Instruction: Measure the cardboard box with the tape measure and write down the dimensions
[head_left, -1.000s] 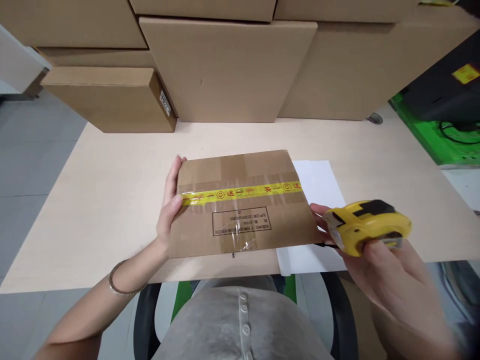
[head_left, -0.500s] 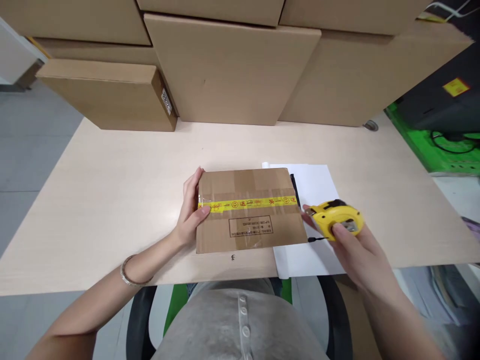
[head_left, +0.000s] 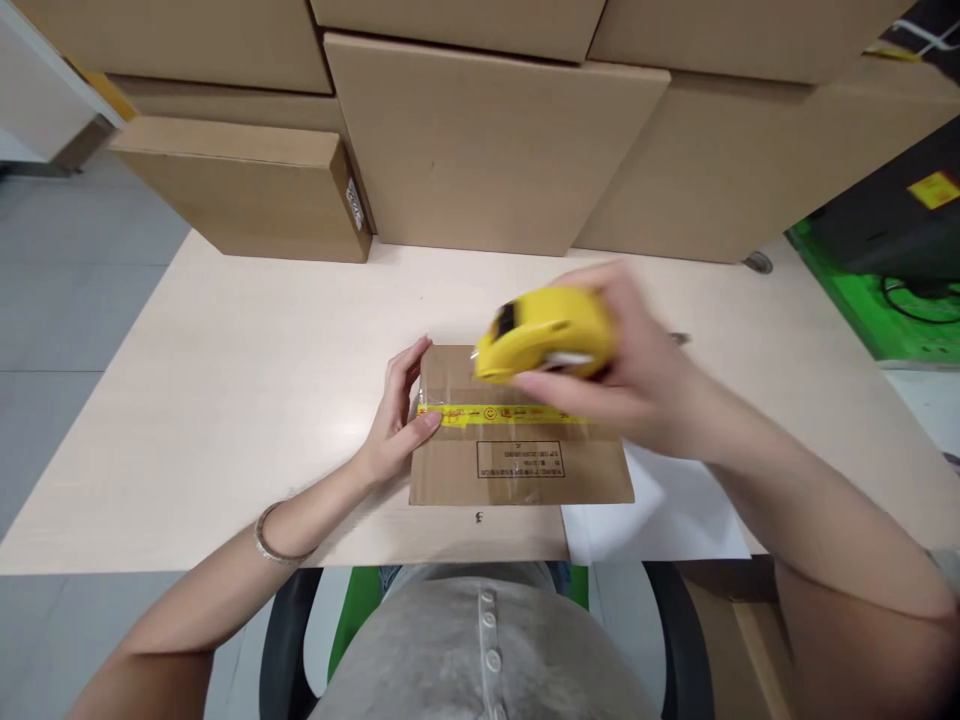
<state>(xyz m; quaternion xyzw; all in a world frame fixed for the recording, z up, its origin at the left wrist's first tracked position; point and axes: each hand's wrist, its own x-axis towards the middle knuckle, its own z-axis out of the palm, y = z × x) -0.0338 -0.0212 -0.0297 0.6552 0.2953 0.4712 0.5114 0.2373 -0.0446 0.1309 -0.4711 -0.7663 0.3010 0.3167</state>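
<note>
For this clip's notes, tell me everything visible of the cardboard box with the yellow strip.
The cardboard box is brown and flat-faced, and looks closed. A yellow strip with reddish print and a smiley runs across it; below sits a black-framed text block, upside down to the camera. Shiny patches suggest clear tape. The left hand grips its left edge, thumb on top. The right hand and tape measure hide its upper right; contact there is unclear.

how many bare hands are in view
2: the left hand holds the left edge of the rectangular brown cardboard box; the right hand grips the yellow-and-black tape measure over it. No other hands show.
</note>
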